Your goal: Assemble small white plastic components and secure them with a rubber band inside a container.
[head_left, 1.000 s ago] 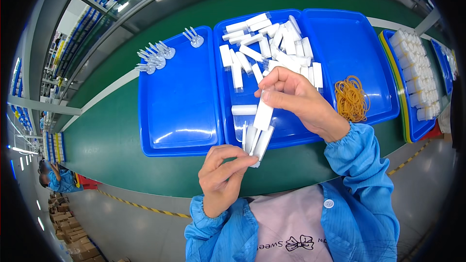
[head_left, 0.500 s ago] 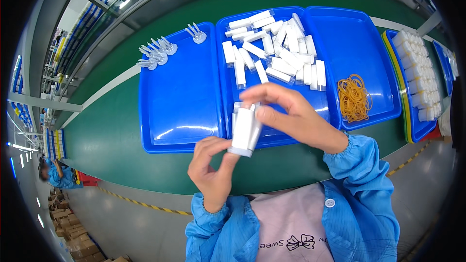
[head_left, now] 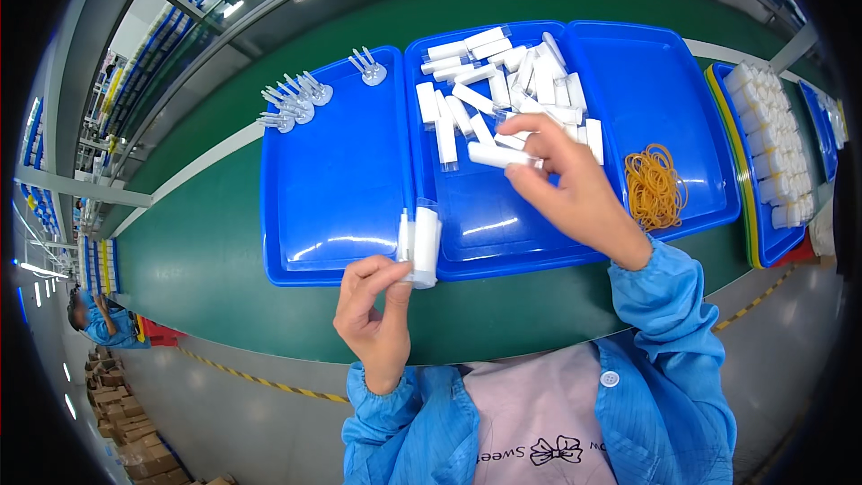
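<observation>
Near the front edge of the trays, my left hand (head_left: 375,314) is closed in a pinch on a grey pronged holder (head_left: 404,277). One white tube (head_left: 428,238) stands upright on it, and a bare prong shows beside the tube. Over the middle blue tray (head_left: 471,238), my right hand (head_left: 575,193) grips another white tube (head_left: 494,155) between thumb and fingers, lying nearly level. Just beyond it is a loose pile of similar white tubes (head_left: 543,76) with clear ends.
Several more pronged holders (head_left: 292,103) stand at the back of the left blue tray (head_left: 337,256). Orange rubber bands (head_left: 655,187) lie heaped in the right blue tray (head_left: 628,54). A farther tray holds rows of white bundles (head_left: 770,139). Another person (head_left: 108,319) sits far left.
My right hand has left the holder, moved up and right, and now grips a tube at the pile. My left hand has shifted slightly left with the holder.
</observation>
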{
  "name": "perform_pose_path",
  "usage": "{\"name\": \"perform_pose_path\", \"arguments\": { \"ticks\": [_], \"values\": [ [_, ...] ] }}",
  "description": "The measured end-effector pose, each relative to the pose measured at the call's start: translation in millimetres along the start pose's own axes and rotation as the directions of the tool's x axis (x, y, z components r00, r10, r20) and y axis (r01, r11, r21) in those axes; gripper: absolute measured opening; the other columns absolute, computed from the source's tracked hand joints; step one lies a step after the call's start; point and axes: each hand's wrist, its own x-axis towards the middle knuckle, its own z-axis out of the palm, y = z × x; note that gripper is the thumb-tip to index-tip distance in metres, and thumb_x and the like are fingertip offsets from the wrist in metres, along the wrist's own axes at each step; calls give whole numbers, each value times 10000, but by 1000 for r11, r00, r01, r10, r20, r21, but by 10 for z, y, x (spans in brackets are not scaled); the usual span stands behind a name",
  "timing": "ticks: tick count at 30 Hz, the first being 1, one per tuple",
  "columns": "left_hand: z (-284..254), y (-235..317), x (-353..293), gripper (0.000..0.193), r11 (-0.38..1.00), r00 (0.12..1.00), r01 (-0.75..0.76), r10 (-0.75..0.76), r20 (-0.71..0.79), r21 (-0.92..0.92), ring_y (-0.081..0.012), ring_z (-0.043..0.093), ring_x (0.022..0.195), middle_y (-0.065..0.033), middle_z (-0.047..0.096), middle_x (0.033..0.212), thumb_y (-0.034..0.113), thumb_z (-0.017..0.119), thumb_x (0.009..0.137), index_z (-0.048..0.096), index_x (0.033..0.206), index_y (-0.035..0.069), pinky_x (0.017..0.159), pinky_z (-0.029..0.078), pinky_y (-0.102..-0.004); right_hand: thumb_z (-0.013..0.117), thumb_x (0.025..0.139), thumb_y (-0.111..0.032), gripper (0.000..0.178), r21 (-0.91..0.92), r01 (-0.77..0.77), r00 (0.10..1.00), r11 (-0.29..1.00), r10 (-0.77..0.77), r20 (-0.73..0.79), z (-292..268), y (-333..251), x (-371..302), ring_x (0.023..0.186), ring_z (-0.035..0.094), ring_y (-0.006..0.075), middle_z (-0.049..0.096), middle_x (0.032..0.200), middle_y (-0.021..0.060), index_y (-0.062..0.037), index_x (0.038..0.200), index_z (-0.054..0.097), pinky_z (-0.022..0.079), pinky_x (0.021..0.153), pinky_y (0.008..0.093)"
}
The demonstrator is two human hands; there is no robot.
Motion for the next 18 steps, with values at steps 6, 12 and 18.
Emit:
{"name": "perform_pose_path", "arguments": {
  "ticks": [6, 12, 18],
  "values": [
    [63, 171, 13, 201, 978, 953, -207, 198, 231, 17, -190, 577, 782, -80, 631, 871, -58, 724, 708, 731, 875, 52, 680, 459, -279, 574, 951, -242, 232, 591, -179, 984, 787, 150, 99, -122, -41, 44, 727, 477, 30, 555, 823, -12, -45, 1073, 589, 423, 695, 206],
    [139, 258, 42, 362, 929, 883, -368, 334, 329, 45, -193, 562, 743, -46, 626, 832, -84, 713, 556, 745, 874, 84, 642, 449, -296, 571, 949, -229, 245, 485, -178, 980, 856, 111, 163, -1, 9, 10, 820, 508, 37, 567, 870, -16, -57, 1123, 578, 406, 733, 204],
    [155, 311, 61, 300, 924, 861, -379, 330, 386, 55, -185, 566, 745, -42, 629, 812, -98, 722, 596, 735, 829, 91, 652, 438, -294, 600, 928, -221, 266, 463, -176, 976, 869, 94, 195, -9, 28, -8, 803, 500, 35, 549, 840, -20, -47, 1122, 544, 395, 723, 210]
  ]
}}
